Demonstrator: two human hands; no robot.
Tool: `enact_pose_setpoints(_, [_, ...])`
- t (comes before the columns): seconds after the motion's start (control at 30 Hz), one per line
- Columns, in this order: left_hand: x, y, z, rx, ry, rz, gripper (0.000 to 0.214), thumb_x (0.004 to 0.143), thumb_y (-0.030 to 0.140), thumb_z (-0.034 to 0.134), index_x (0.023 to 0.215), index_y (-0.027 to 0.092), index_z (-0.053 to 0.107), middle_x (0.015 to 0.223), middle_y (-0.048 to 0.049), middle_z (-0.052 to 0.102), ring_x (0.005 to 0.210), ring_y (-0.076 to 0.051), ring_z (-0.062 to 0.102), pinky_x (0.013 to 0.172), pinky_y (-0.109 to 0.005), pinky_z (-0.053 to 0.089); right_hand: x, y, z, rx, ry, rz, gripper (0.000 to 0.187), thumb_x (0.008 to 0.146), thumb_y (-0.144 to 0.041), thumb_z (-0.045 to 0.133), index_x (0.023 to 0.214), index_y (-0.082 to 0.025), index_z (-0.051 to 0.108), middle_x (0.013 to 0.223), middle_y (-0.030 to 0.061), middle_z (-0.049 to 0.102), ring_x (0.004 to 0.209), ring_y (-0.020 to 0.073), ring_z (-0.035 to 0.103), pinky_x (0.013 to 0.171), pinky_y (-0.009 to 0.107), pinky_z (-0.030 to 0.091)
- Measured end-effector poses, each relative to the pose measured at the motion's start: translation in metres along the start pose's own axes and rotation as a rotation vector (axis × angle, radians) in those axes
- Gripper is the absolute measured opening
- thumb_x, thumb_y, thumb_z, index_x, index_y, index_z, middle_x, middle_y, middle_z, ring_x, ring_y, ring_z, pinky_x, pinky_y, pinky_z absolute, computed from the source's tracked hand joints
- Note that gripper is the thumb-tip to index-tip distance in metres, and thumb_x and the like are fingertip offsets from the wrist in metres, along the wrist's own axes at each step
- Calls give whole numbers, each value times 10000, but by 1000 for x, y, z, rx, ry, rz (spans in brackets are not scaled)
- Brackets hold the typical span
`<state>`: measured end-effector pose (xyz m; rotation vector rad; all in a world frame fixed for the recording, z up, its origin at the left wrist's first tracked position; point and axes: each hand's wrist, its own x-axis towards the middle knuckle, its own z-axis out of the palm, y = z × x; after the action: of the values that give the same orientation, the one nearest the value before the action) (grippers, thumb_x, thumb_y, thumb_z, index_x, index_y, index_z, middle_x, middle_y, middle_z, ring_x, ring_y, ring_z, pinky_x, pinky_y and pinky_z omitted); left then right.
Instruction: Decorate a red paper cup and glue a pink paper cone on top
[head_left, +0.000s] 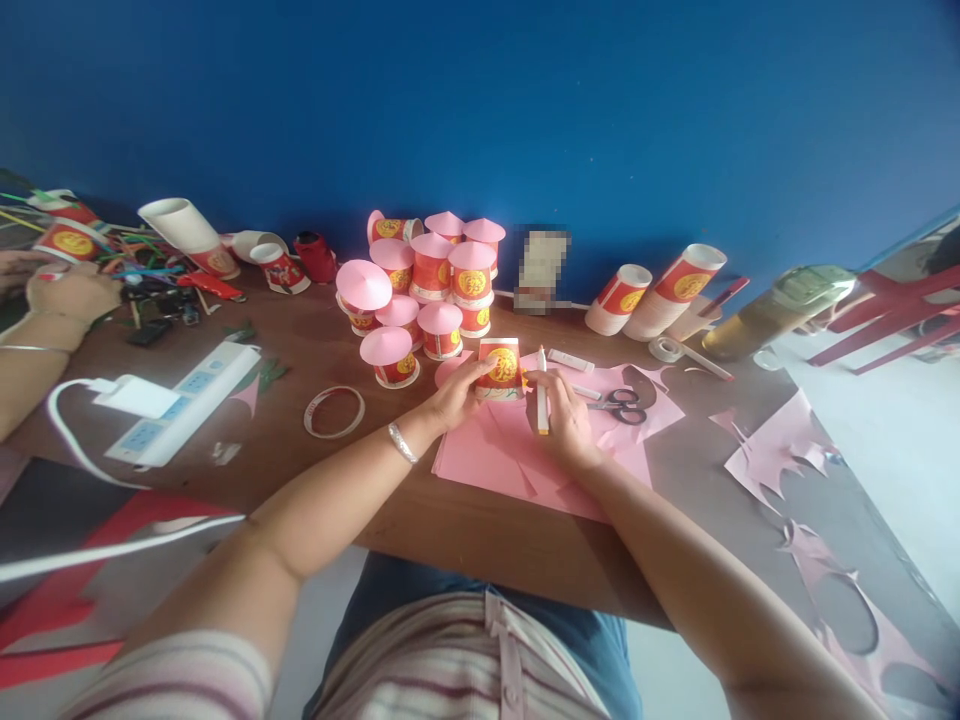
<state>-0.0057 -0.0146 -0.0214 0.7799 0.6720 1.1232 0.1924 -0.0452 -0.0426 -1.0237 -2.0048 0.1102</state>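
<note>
My left hand is closed around a red and white paper cup with a gold round emblem and coloured lines near its lower rim. Just to its right, my right hand grips a white marker with orange at its ends. Both hands are above a stack of pink paper. Scissors with dark handles lie on the paper beside my right hand. Another white marker rests behind them. Several similar cups with pink cone roofs stand grouped and stacked at the back left.
A roll of tape and a white power strip lie to the left. Taller cup stacks and a bottle stand back right. Pink scraps hang near the right edge. Another person's hand is at far left.
</note>
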Motion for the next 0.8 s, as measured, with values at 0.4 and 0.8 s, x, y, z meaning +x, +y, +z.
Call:
enact_pose_setpoints(0.4, [-1, 1, 1, 68, -53, 62, 457, 784, 386, 841, 1141, 181, 642, 1051, -66, 749, 1048, -251, 730, 932, -395, 570, 7, -6, -4, -43, -16, 39, 329, 1034, -351, 523, 1338, -224, 527, 1083, 101, 677, 909, 242, 704, 749, 352, 581])
enact_pose_setpoints(0.8, [2, -3, -1, 69, -57, 57, 476, 789, 424, 838, 1146, 173, 647, 1076, -90, 758, 1049, -294, 723, 976, -486, 545, 8, 3, 0, 0, -24, 139, 337, 1011, -302, 500, 1339, -233, 539, 1180, 124, 669, 1033, 264, 687, 842, 394, 587])
